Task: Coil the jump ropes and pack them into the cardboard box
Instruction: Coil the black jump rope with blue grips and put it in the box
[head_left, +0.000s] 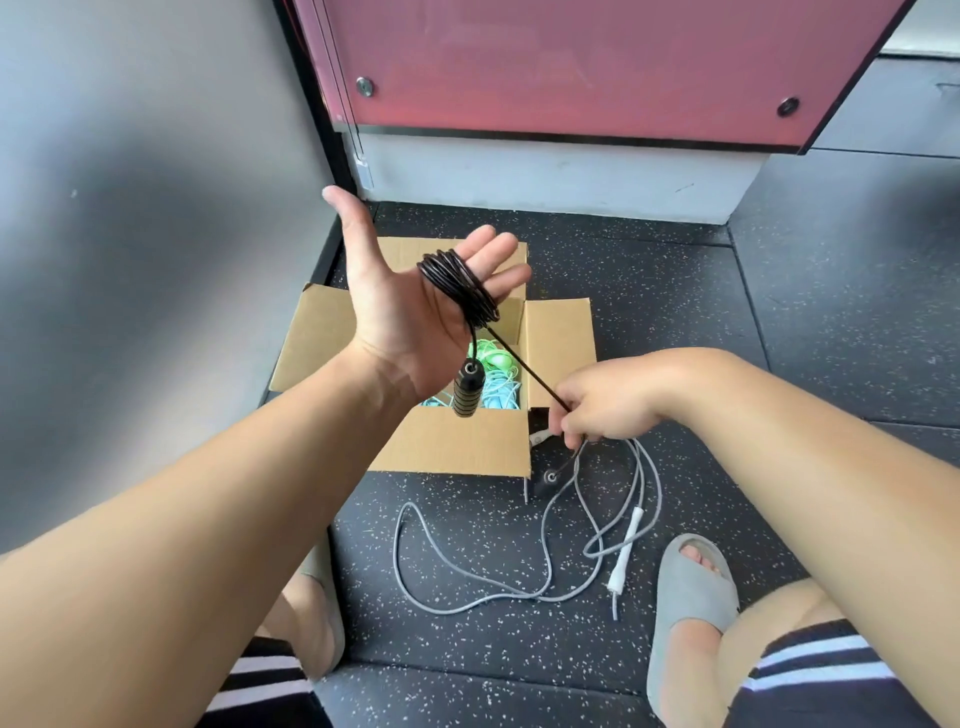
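Note:
My left hand (400, 291) is held up over the cardboard box (457, 441), palm toward me, fingers straight. A black jump rope (457, 283) is wound in several loops round its fingers. One black ribbed handle (466, 392) hangs below the palm. My right hand (602, 402) pinches the taut free end of the black rope to the right of the box. The other black handle (548, 478) dangles just under that hand, near the floor. Green and light blue ropes (493, 364) lie inside the box. A grey jump rope (467, 566) with a white handle (626, 551) lies loose on the floor.
The box stands open on a dark speckled floor mat (779, 338), its flaps spread out. A grey wall (130, 208) is at the left, a red panel (571, 62) behind. My feet in grey slides (691, 603) sit on either side of the grey rope.

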